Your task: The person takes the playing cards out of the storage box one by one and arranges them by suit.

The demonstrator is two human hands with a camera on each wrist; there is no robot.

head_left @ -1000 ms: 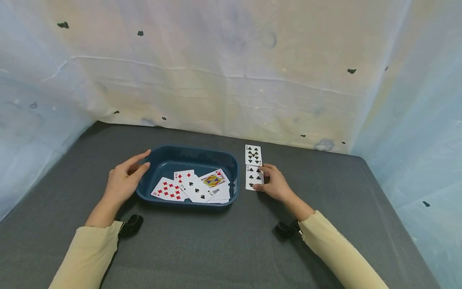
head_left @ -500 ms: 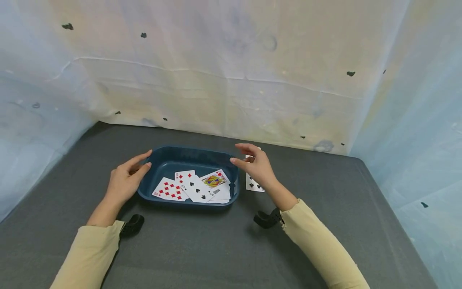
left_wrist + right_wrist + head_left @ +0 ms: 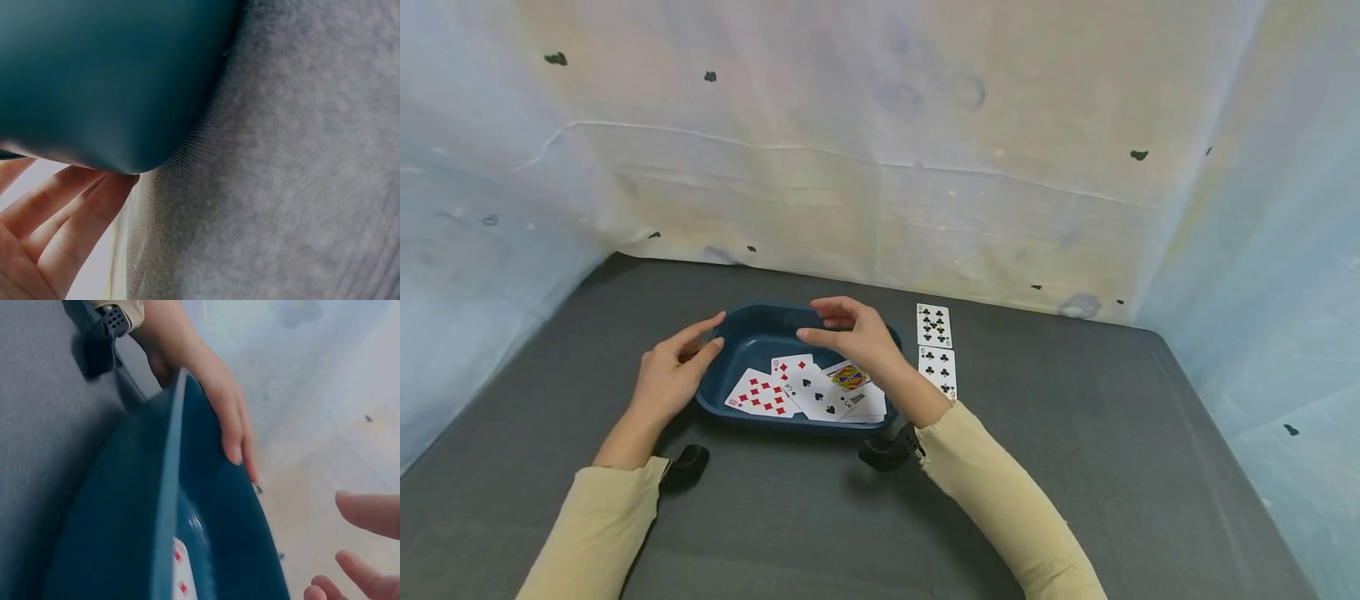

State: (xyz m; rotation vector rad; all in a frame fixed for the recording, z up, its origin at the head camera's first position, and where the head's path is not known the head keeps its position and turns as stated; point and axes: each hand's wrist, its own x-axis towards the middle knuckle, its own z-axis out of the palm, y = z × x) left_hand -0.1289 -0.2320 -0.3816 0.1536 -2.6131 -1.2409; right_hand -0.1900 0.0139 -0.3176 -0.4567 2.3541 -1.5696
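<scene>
A dark blue plastic tub (image 3: 752, 327) sits on the grey table and holds several face-up playing cards (image 3: 805, 392). My left hand (image 3: 679, 367) rests against the tub's left rim with straight fingers; the right wrist view shows this left hand (image 3: 228, 422) lying along the tub's rim (image 3: 167, 506). Held empty above the tub, my right hand (image 3: 842, 330) has relaxed, slightly spread fingers. Two club cards (image 3: 937, 348) lie face up on the table right of the tub. The left wrist view shows the tub's outer wall (image 3: 112, 81) and my fingers (image 3: 56, 225) beside it.
The grey cloth-covered table (image 3: 1075, 467) is walled by pale sheeting (image 3: 880, 167) at the back and both sides. A black wrist-camera mount (image 3: 685, 467) sits under each sleeve.
My right hand left the club cards at the right and swung left, now hovering over the tub. The left hand stayed on the tub's rim.
</scene>
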